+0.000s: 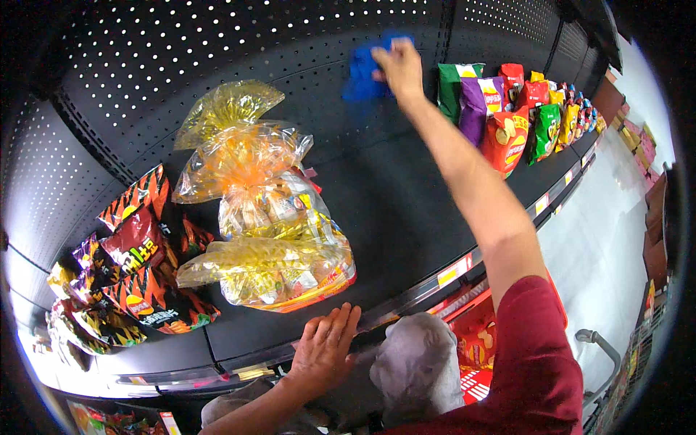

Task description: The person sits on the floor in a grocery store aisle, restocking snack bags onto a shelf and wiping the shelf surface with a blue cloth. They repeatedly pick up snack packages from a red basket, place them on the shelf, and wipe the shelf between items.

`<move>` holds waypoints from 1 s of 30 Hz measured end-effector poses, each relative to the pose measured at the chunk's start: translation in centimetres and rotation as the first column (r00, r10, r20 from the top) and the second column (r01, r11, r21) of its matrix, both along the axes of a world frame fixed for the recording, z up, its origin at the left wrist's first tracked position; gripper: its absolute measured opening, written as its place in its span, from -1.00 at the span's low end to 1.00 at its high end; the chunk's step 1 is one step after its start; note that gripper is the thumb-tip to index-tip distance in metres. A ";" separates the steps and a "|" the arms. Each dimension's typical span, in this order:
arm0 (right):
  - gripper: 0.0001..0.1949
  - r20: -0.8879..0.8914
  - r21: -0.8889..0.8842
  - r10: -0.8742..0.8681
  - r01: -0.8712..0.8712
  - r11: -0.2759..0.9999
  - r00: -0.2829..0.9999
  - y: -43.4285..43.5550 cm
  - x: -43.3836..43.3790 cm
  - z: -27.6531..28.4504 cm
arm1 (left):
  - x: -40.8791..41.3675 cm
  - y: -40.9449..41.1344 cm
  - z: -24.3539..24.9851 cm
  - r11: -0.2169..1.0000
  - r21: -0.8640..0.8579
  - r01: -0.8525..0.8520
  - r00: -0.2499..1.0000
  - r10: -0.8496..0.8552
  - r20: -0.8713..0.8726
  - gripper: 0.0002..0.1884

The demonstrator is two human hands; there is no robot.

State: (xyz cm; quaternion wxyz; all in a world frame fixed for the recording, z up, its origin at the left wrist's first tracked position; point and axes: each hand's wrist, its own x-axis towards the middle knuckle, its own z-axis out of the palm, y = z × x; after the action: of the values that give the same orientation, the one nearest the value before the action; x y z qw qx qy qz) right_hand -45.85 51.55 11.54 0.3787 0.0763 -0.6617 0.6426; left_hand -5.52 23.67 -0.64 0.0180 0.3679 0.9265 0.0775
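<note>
My right hand (402, 70) is shut on a blue cloth (363, 76), held up by the perforated back panel (304, 24) of a black store shelf (402, 206). The cloth is blurred; whether it touches the panel I cannot tell. Down at the shelf's front edge, my left hand (325, 345) rests with its fingers stretched out and nothing in them. Just beyond those fingers lie clear and yellow-tinted plastic bags (283, 255) of small packaged snacks, gathered at their tops.
Snack bags (144, 299) in dark packaging stand on the left. Upright bags of chips (505, 138) fill the shelf's right end. Price tags (455, 272) line the front rail. Below is a red basket (476, 386) with a chip bag, beside my grey-clad knee (416, 353).
</note>
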 end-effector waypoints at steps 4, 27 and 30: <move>-0.60 -0.178 0.118 -0.057 0.079 0.990 0.982 -1.8 1.6 10.6 | 0.1 0.2 -0.1 0.999 0.029 -0.014 1.000 0.013 0.017 0.05; -0.71 -0.360 0.187 -0.176 0.256 0.948 0.916 -11.6 2.7 1.9 | 0.1 0.0 -0.1 0.999 0.040 -0.002 1.000 0.001 0.027 0.03; -0.69 -0.287 0.253 -0.243 0.318 0.914 0.927 -12.6 4.3 3.5 | 0.0 0.0 -0.3 0.999 0.033 -0.001 1.000 0.000 0.019 0.03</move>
State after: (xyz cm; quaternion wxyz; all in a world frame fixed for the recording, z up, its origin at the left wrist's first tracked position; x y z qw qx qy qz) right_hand -41.50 38.95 15.05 0.5321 0.1158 -0.7011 0.4603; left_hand -5.49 23.72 -0.92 0.0206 0.3670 0.9250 0.0965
